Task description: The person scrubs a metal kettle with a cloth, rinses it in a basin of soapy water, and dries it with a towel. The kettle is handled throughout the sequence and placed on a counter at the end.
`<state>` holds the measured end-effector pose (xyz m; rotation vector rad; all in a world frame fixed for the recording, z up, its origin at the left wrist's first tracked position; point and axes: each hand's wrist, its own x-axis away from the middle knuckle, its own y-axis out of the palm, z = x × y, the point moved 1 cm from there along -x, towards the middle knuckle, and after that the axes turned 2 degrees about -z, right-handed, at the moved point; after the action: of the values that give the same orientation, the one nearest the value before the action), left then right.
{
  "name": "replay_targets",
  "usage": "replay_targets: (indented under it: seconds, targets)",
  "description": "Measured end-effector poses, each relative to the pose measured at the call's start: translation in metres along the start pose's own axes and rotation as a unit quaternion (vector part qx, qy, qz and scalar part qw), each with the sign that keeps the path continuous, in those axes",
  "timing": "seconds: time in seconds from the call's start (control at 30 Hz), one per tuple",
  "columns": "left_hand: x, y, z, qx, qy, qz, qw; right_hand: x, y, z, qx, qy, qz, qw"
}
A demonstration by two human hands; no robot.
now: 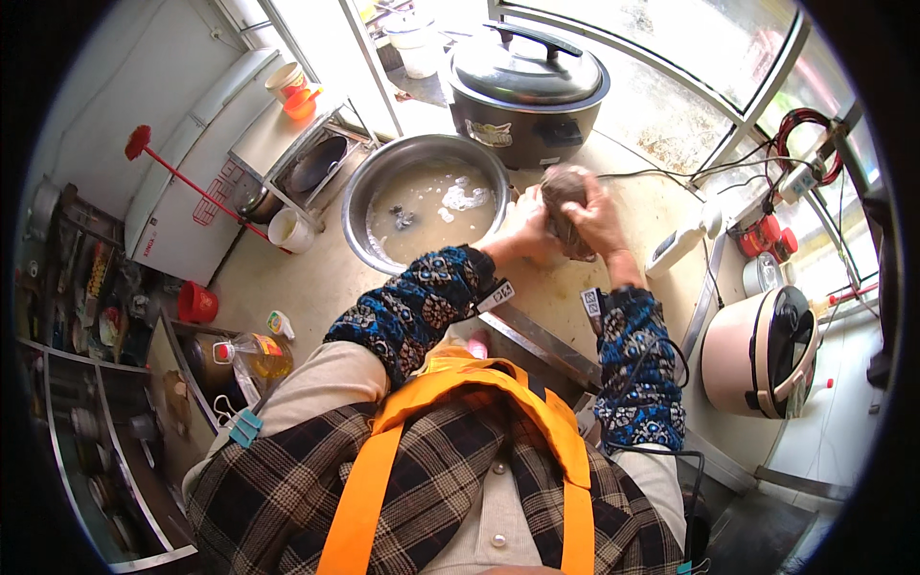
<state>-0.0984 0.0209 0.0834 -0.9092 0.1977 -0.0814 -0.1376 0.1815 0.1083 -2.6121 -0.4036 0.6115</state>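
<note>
My right hand point(598, 217) grips a wet-looking brown cloth point(564, 192), bunched up and slightly blurred. Against the cloth's left side rests my left hand point(528, 224), with the wrist bent over the basin's rim. Whether its fingers close on the cloth or on something beneath it is hidden. Just left of both hands stands a wide metal basin point(352, 208) of cloudy, brownish water. White suds point(463, 198) float there, and a small dark grey clump point(401, 216), perhaps a scouring pad, shows near the middle.
Behind the basin stands a large dark cooker point(528, 129) with a metal lid. To the right are a white bottle point(679, 244), red-lidded jars point(760, 236), cables point(798, 158) and a pink rice cooker point(747, 352). An oil bottle point(262, 356) and a red pail point(196, 302) are at the left.
</note>
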Motion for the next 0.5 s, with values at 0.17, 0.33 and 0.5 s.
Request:
replay_targets:
  seconds: [0.17, 0.33, 0.5]
  targets:
    - [0.005, 0.008, -0.010, 0.020, -0.047, 0.020, 0.998, -0.022, 0.023, 0.043, -0.184, 0.116, -0.099, 0.971]
    - [0.003, 0.020, -0.020, -0.018, -0.049, 0.010, 0.999, -0.038, 0.023, 0.063, -0.071, 0.085, -0.096, 0.989]
    - [0.004, 0.021, -0.016, -0.001, -0.046, 0.035, 0.998, -0.051, 0.020, 0.112, 0.105, 0.166, -0.029, 0.980]
